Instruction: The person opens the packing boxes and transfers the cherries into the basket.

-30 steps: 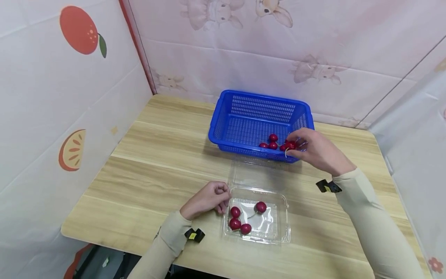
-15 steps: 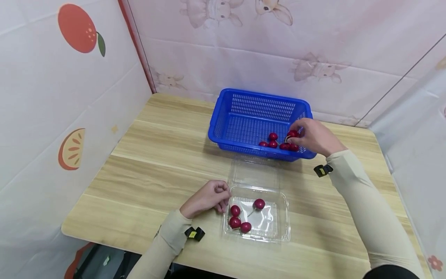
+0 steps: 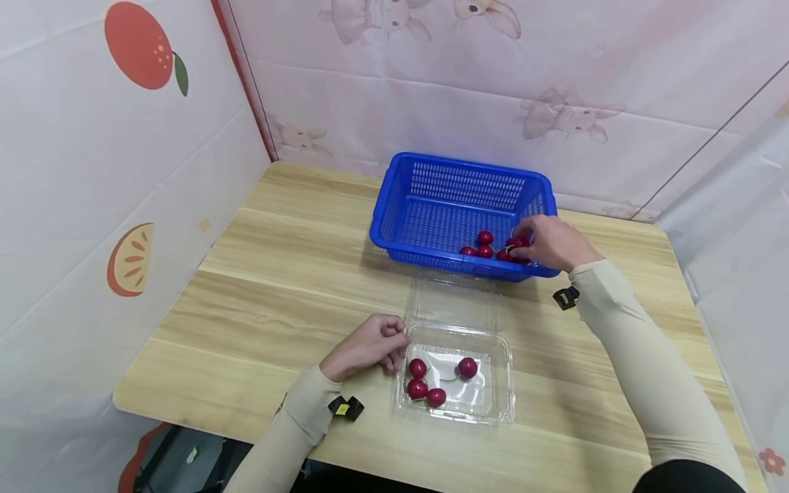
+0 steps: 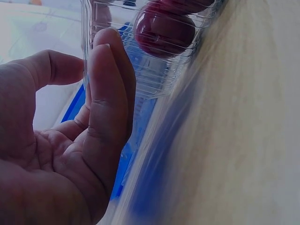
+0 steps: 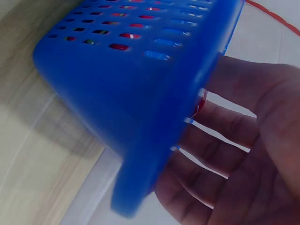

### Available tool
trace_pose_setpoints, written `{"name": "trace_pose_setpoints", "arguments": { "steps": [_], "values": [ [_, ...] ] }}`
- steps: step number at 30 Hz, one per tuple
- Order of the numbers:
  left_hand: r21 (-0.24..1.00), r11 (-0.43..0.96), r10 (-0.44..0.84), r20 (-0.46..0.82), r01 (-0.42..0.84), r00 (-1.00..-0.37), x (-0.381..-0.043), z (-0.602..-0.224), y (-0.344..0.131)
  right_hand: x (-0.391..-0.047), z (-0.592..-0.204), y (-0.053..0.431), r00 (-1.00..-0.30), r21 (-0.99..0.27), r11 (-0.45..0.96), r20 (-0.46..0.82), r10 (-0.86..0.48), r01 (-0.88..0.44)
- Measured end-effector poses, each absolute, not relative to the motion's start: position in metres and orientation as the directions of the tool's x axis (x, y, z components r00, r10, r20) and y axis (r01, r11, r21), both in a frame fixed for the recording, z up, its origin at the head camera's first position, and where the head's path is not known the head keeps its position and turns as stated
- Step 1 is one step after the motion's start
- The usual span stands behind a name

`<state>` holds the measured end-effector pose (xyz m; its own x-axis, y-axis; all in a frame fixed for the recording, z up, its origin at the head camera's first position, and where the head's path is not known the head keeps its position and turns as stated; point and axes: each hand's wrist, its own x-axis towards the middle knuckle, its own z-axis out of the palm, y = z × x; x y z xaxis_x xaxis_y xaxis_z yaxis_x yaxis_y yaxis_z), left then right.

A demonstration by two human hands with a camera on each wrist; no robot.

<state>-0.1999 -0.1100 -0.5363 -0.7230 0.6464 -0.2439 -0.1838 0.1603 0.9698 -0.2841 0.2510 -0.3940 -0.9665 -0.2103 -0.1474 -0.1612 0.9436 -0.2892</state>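
Note:
My left hand (image 3: pixel 372 346) pinches the left rim of a clear plastic clamshell box (image 3: pixel 502 383) between thumb and fingers. The rim passes between them in the left wrist view. Several dark red cherries lie in the box; one cherry (image 3: pixel 468 368) sits apart with its stem pointing left. At the front right of the blue basket (image 3: pixel 385 236), my right hand (image 3: pixel 555 243) reaches in with thumb and fingers around a red cherry (image 3: pixel 516 242). In the right wrist view the basket wall hides the fingertips and most of that cherry (image 5: pixel 201 101).
More cherries (image 3: pixel 485 251) lie by the basket's front wall. The box's clear lid (image 3: pixel 453 305) lies opened back towards the basket. Wood-grain table (image 3: pixel 246 329) surrounds both containers. Printed cloth walls (image 3: pixel 382 109) stand behind and at the sides.
My right hand has moved slightly deeper into the basket, and cherries near its fingers have shifted. The lone cherry in the box has rocked a little. My left hand keeps its place.

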Motion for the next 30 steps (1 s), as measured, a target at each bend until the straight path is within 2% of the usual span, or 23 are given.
{"name": "trace_pose_setpoints", "arguments": {
  "steps": [6,10,14,19,24,30],
  "values": [
    [0.969,0.163,0.638,-0.249,-0.188,-0.728,-0.200,-0.536,-0.110,-0.279,-0.395,0.250,-0.969,-0.287,0.945,-0.142,-0.203,-0.156],
    [0.967,0.172,0.637,-0.255,-0.188,-0.727,-0.200,-0.537,-0.110,-0.267,-0.391,0.244,-0.976,-0.286,0.943,-0.081,-0.201,-0.170],
    [0.967,0.174,0.636,-0.255,-0.187,-0.729,-0.201,-0.536,-0.108,-0.244,-0.385,0.228,-0.965,-0.282,0.924,0.027,-0.260,-0.257],
    [0.966,0.172,0.629,-0.258,-0.193,-0.733,-0.202,-0.535,-0.108,-0.209,-0.382,0.198,-0.912,-0.278,0.869,0.103,-0.397,-0.410],
    [0.964,0.169,0.627,-0.266,-0.205,-0.732,-0.202,-0.535,-0.109,-0.177,-0.394,0.175,-0.854,-0.252,0.820,0.066,-0.515,-0.514],
    [0.963,0.168,0.626,-0.270,-0.211,-0.732,-0.202,-0.536,-0.108,-0.155,-0.418,0.166,-0.822,-0.239,0.799,-0.008,-0.570,-0.552]
  ]
}}
